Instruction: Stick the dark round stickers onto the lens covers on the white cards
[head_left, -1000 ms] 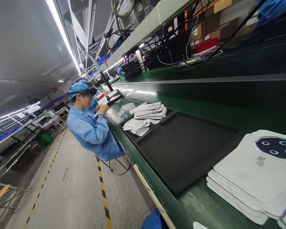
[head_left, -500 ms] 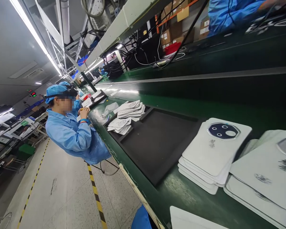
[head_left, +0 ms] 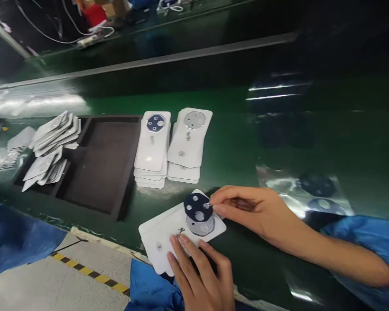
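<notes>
Looks to me like you're mid-fit: your right hand (head_left: 262,211) has its fingers pinched at the 3 o'clock rim of the dark blue disc (head_left: 194,207), and there's a tiny shiny bit at the tips that's too small to identify. I can't tell if the disc is touching down, but it sits off the pale grey circle (head_left: 201,228) on the white panel (head_left: 165,220), poking out toward 12. Your left hand (head_left: 210,276) isn't grasping anything; it comes in from 6 o'clock with fingers spread over the panel, seemingly just steadying it. I'd say the next move calls for sliding the disc toward 5 o'clock, lining up holes and outline, then laying it down without trapping a crooked edge. The panel lies slanted on the green surface (head_left: 240,172), camera end at 2, and another white edge peeks out under it. It's plain white with rounded corners, dark scribbly writing and a small round mark at 8 o'clock. The disc is matte navy with several round holes, one bigger than the rest, and looks thin enough to bend.
</notes>
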`<state>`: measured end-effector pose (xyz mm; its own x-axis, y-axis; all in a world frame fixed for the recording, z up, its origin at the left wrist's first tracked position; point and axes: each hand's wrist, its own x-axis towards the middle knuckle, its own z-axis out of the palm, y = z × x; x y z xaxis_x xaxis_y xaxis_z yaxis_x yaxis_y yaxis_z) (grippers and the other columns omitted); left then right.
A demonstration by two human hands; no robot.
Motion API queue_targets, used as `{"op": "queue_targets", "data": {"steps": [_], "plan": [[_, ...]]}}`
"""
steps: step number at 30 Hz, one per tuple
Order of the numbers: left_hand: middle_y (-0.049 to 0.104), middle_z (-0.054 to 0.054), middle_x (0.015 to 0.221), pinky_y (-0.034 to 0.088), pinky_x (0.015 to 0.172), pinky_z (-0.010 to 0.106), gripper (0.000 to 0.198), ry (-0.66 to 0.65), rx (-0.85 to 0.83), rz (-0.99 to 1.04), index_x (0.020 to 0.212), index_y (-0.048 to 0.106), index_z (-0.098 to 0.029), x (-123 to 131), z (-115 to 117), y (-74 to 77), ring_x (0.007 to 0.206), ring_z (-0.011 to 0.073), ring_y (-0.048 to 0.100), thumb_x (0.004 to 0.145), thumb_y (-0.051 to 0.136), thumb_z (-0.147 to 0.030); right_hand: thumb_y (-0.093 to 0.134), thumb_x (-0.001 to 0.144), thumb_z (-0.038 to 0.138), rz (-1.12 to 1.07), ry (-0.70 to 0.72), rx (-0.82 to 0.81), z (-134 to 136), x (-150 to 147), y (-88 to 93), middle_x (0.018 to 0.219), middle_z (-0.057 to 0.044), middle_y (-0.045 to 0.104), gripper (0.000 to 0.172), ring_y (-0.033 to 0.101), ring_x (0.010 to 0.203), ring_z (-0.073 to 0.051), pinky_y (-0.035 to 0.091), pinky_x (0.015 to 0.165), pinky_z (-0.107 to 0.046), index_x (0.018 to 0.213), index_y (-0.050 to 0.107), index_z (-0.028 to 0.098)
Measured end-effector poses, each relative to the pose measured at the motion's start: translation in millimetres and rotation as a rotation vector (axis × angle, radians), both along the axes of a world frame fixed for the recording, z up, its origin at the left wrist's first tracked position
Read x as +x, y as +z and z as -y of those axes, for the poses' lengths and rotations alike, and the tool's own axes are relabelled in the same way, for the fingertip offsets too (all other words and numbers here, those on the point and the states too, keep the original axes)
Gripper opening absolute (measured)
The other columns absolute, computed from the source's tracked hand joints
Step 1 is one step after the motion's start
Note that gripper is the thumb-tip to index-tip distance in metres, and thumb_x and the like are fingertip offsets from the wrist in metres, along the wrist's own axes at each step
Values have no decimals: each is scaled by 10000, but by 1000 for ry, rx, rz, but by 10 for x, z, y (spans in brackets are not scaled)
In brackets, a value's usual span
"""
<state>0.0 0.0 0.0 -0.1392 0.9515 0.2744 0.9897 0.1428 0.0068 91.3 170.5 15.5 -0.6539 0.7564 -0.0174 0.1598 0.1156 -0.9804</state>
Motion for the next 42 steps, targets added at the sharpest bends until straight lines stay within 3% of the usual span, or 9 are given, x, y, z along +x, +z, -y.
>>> {"op": "queue_targets", "data": {"steps": [4,8,12,15,25,36,42], "plan": [[474,336,1314,524,940,667,365,-11,29,-87,1098,583,-39,-72,-54,-70,1360,573,323,760,684,55,689,917,420,24,44,-123,8,-22,46,750,-32,653,177,549,553,-188,428,431,-284,863,763,268],[479,348,1259,440,969,755,340,-102,10,-16,1073,557,-1,-160,-88,-34,1358,625,229,741,580,68,664,886,332,70,82,-173,-30,1,62,767,-27,643,159,503,567,-143,376,467,-242,852,760,210],[472,301,1285,419,974,778,331,-70,10,55,1077,553,-31,-158,-87,-28,1395,590,198,771,458,54,677,868,320,110,104,-214,-74,25,46,703,-19,622,151,485,549,-136,367,458,-225,844,762,197],[478,278,1287,416,982,776,324,-36,65,79,1068,551,-49,-131,-80,-61,1402,568,222,801,401,58,670,883,299,112,138,-186,-89,26,52,770,-30,654,137,527,589,-145,405,481,-225,853,764,203],[468,280,1278,414,986,772,287,-37,82,83,1061,534,-40,-120,-79,-83,1382,582,250,838,403,86,670,930,331,113,149,-29,-73,28,70,848,-46,688,169,618,654,-175,479,517,-249,860,766,211],[471,311,1245,451,923,783,267,-79,67,48,1057,528,-12,-164,-99,-34,1355,604,274,843,414,100,678,941,343,105,141,6,-72,41,47,868,-48,697,169,637,668,-182,507,512,-247,872,772,221],[442,304,1295,421,960,792,254,-51,61,80,1070,523,-20,-137,-94,-60,1363,602,258,865,427,95,674,921,249,75,142,18,-74,44,39,862,-26,696,109,637,685,-166,498,535,-229,882,773,230]]}}
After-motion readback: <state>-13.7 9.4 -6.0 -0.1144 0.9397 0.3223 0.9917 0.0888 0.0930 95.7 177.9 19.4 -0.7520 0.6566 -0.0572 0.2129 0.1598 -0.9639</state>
